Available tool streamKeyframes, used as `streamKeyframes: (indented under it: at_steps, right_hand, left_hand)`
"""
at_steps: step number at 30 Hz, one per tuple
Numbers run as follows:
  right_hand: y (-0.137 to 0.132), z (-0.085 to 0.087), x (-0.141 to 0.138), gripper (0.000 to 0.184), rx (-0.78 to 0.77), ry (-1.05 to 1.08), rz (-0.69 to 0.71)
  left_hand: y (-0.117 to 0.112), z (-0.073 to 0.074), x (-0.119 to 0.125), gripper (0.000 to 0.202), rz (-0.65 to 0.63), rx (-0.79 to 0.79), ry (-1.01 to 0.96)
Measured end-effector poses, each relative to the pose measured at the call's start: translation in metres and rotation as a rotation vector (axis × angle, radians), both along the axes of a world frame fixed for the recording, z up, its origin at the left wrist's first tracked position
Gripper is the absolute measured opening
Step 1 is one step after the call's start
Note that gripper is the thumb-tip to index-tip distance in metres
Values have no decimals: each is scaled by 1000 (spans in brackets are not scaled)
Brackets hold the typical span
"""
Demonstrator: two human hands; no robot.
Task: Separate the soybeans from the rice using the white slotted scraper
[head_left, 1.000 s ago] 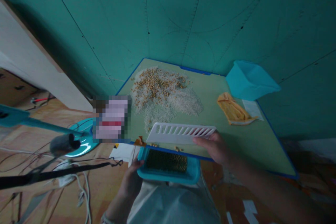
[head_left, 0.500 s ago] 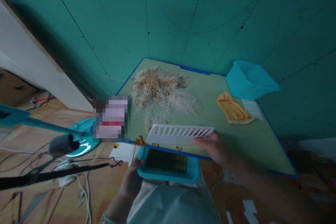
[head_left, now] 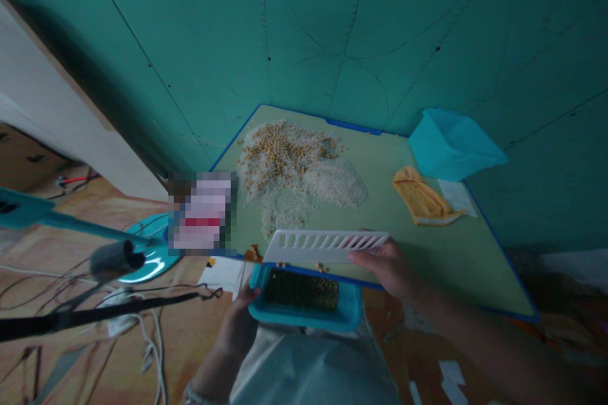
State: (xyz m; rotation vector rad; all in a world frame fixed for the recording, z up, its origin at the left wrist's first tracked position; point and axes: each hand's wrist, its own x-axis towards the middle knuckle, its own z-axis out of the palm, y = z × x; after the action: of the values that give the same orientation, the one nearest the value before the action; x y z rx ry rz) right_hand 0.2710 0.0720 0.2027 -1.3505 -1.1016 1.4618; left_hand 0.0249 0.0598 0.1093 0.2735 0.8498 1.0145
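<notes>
My right hand (head_left: pixel 382 264) grips the right end of a white slotted plastic strip (head_left: pixel 304 253), which stands on its long edge near the front of the table. A few soybeans (head_left: pixel 322 267) lie between the strip and the blue table edge. Below that edge, my left hand (head_left: pixel 241 316) is closed on the left end of a turquoise tray (head_left: pixel 306 321), held at my lap. Small dark green beans (head_left: pixel 299 291) cover the tray's bottom. Farther back on the table, a pile of white rice (head_left: pixel 335 183) spreads out, with soybeans (head_left: pixel 280 149) mixed over its back left part.
A turquoise bin (head_left: pixel 451 149) stands at the back right of the table (head_left: pixel 403 272). A yellow cloth (head_left: pixel 422 199) lies in front of it. At the left are a blurred-out pink item (head_left: pixel 204 212), a stand's turquoise base (head_left: pixel 152 253) and cables (head_left: pixel 154 342).
The white slotted strip has moved slightly toward me, closer to the front edge. My left hand and the tray stay in place.
</notes>
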Motion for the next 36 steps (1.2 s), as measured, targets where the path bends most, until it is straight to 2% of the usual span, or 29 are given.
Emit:
streamKeyframes:
  at_steps: [12,18,24,30,33,36]
  right_hand:
    - [-6,1,1,13,-40,11,-15]
    - [-9,-3,2,15,-20,25,28]
    - [-13,1,-1,14,-27,39,52]
    - [-16,-3,-2,15,-31,-1,38]
    - [-14,-6,-1,15,14,36,-8]
    - [-8,-4,0,15,117,119,-173]
  left_hand:
    - [-1,-2,3,30,34,18,-6]
    - [0,-2,3,22,33,5,31]
    - [-1,-1,3,36,4,-3,43]
    - [-1,-1,4,34,8,-3,21]
    - [0,-1,3,33,4,-6,6]
    - [0,-2,2,27,7,-14,-1]
